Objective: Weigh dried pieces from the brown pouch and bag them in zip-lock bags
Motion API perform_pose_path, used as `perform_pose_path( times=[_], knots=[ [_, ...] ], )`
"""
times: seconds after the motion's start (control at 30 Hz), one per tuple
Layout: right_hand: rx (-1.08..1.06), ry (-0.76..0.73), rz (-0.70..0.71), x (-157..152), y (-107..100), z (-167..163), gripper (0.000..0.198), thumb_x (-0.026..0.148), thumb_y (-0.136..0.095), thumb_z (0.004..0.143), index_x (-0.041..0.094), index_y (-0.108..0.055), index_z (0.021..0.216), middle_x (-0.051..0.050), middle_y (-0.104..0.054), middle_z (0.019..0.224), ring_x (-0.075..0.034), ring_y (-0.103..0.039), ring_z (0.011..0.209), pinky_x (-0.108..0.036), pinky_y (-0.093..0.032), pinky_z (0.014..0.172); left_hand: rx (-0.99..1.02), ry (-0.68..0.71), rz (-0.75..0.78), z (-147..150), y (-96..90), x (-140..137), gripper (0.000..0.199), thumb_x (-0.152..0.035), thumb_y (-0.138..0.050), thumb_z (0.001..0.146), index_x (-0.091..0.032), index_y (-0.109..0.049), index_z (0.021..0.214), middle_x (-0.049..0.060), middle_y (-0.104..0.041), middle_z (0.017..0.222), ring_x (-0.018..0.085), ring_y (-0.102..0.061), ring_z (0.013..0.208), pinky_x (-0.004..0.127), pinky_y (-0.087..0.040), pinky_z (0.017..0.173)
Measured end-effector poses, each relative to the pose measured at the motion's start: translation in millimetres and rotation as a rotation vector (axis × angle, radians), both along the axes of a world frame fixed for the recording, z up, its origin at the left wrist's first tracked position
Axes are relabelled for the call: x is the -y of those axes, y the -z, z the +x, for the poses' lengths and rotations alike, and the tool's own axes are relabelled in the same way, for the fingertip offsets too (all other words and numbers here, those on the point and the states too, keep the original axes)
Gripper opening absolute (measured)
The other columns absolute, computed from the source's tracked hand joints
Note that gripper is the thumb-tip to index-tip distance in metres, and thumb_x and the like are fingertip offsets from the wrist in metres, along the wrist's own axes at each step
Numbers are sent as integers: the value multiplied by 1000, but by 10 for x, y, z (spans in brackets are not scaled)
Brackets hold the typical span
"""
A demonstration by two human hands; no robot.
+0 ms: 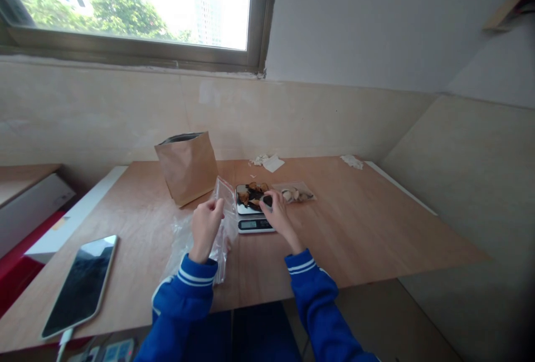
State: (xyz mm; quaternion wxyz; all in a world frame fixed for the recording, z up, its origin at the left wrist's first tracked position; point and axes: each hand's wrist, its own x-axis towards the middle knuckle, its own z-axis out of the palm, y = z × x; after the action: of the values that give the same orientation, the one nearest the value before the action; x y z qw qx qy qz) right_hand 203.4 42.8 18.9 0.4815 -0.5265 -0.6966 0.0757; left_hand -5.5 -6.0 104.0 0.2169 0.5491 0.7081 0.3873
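My left hand (206, 223) is closed in a pinch on a clear plastic zip bag (226, 190), whose top stands up beside the fingers. Right of it lies a small digital kitchen scale (256, 225) with a lit display. Brown and black dried pieces (251, 197) are heaped on its plate. My right hand (277, 216) reaches over the plate's right side, thumb and fingers curled round a dark dried piece (267, 201). Just behind that hand rests a clear bag of pale dried slices (297, 193).
A brown paper pouch (188, 169) stands upright at the back left. More clear plastic bags (179, 245) lie under my left forearm. A tablet (83, 284) with a cable sits at the left front. Crumpled white paper (271, 163) lies near the wall on the wooden table (376, 228).
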Motion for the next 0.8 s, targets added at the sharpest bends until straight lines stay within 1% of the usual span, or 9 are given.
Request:
perform_pose_path(
  times=[0.07,0.17,0.33,0.43,0.53,0.63,0.73,0.8],
  knots=[
    [87,5,-3,-98,118,10,29,35,-58,86,19,-53,110,-14,-57,112,-28,-50,113,-49,-40,99,13,-6,5,7,86,-91,39,-41,-41,81,-19,-53,51,4,-60,53,18,-55,56,27,-30,55],
    [151,9,-13,-155,225,9,31,32,-62,82,19,-54,109,-13,-57,110,-29,-51,111,-49,-41,97,22,-28,13,23,246,-177,40,-42,-40,82,-19,-55,53,5,-62,55,19,-57,59,27,-30,56],
    [97,-39,-41,-166,275,36,20,27,-59,83,19,-58,101,-10,-59,104,-25,-57,102,-43,-46,91,-34,-51,-21,38,543,-188,42,-43,-38,85,-18,-56,56,6,-63,58,19,-57,61,27,-26,54],
    [49,-61,-60,-165,276,82,19,29,-60,84,20,-59,100,-10,-60,103,-25,-59,100,-41,-48,89,-41,-55,-32,31,672,-169,41,-42,-38,86,-18,-56,57,6,-62,59,18,-56,61,26,-26,54],
    [3,-65,-61,-164,271,134,21,31,-60,85,20,-59,102,-9,-63,102,-24,-60,100,-40,-49,88,-69,-58,-2,36,726,-156,39,-38,-38,86,-18,-54,57,5,-63,60,17,-55,61,25,-27,55],
    [-66,-63,-64,-167,268,186,23,34,-58,86,20,-60,104,-10,-66,103,-24,-61,99,-41,-49,87,-138,-62,-10,57,724,-145,38,-36,-38,87,-18,-56,58,5,-64,62,16,-55,62,25,-26,56],
    [-132,-30,-84,-159,247,227,26,38,-59,85,19,-61,102,-10,-68,101,-24,-63,90,-41,-51,81,-207,-55,-31,76,716,-135,38,-36,-38,88,-18,-58,60,6,-66,66,17,-55,64,25,-25,56],
    [-177,6,-104,-132,189,227,29,42,-60,83,18,-63,101,-11,-69,99,-23,-64,82,-39,-52,75,-228,-47,-26,80,724,-132,38,-35,-38,89,-18,-59,61,7,-67,67,17,-55,65,26,-24,57]
  ],
)
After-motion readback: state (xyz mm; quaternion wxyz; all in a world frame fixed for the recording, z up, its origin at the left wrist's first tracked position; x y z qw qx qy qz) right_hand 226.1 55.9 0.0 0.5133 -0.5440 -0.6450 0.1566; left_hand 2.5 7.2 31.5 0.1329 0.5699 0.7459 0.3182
